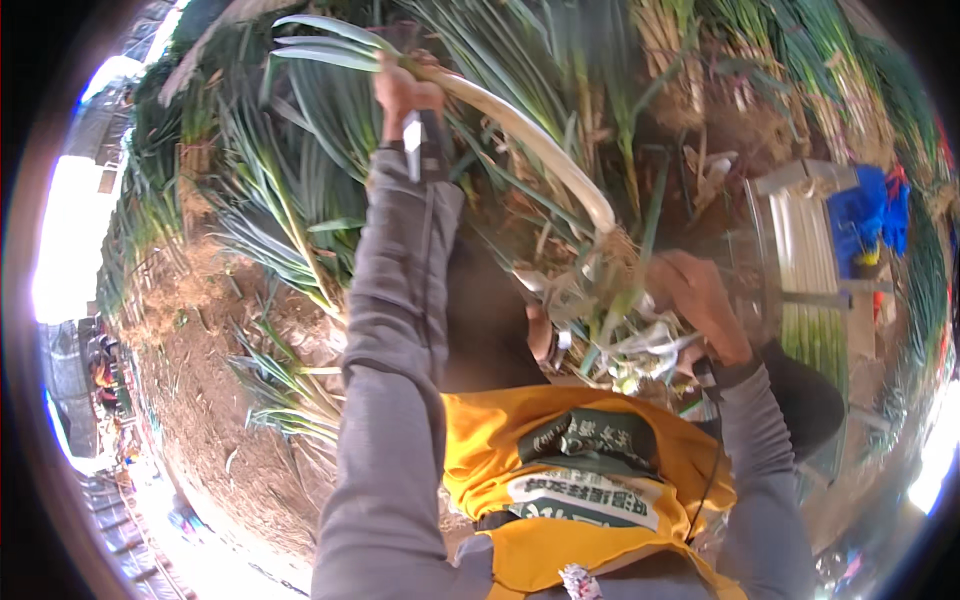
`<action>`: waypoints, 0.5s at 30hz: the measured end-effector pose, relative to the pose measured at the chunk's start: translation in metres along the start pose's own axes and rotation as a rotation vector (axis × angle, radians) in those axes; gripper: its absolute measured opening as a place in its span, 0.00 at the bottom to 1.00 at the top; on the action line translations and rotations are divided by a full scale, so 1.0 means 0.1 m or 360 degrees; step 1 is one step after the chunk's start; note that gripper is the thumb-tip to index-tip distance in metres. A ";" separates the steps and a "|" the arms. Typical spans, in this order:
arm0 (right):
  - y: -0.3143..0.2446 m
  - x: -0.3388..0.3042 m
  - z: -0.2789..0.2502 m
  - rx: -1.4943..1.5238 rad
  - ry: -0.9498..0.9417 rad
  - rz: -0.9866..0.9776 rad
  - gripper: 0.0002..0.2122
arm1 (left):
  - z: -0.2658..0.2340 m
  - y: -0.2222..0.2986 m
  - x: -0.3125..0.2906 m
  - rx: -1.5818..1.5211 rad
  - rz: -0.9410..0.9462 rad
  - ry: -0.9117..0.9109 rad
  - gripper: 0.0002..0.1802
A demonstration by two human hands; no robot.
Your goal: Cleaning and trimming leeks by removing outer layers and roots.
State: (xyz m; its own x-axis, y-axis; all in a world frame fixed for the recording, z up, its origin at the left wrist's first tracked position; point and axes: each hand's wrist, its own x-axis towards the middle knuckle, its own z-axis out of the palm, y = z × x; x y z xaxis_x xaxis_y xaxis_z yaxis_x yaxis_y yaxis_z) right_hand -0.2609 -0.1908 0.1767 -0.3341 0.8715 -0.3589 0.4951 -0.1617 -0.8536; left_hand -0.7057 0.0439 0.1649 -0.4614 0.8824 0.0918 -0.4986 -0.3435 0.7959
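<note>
My left hand (405,95) is closed around a long green onion (530,130) where its white stalk meets the green leaves. The stalk curves down to the right, and its root end hangs close to my right hand (700,300). The fingers of that hand are curled and slightly blurred beside the roots; a green leaf passes near them, but what they grip is not clear. Below the root end, between my legs, lies a heap of peeled leaves and skins (640,355).
Bundles of green onions (300,130) lie along the far side and the left. To the right, a metal-framed rack (758,230) holds cleaned white stalks (803,235), with a blue cloth or glove (872,215) beside it. Bare soil (210,400) stretches at the left.
</note>
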 end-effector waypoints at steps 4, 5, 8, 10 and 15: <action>0.56 0.11 -0.26 -0.1141 0.0281 -0.0626 0.09 | 0.89 -0.11 -0.49 -0.0412 -0.0084 -0.0241 0.18; 0.35 0.22 -0.27 -0.0878 0.0448 -0.0761 0.10 | 1.11 -0.01 -0.67 -0.0324 -0.0159 -0.0271 0.19; -0.44 0.53 -0.29 -0.0225 0.0639 -0.0890 0.14 | 1.52 0.26 -1.06 -0.0281 -0.0156 -0.0491 0.19; -1.00 0.75 -0.22 -0.0118 0.0736 -0.1108 0.14 | 1.61 0.26 -1.19 -0.0245 -0.0122 -0.0588 0.19; -1.35 1.18 -0.21 0.0179 0.0700 -0.1306 0.16 | 1.78 0.03 -1.46 -0.0056 -0.0311 -0.0900 0.26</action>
State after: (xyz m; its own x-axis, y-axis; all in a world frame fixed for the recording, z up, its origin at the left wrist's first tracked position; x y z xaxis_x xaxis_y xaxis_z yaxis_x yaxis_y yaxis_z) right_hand -0.3503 -0.0562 0.2572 -0.1999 0.8260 0.5270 0.1509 0.5574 -0.8164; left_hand -0.5091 -0.0283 0.2602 0.0989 0.9612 0.2575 -0.5633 -0.1592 0.8108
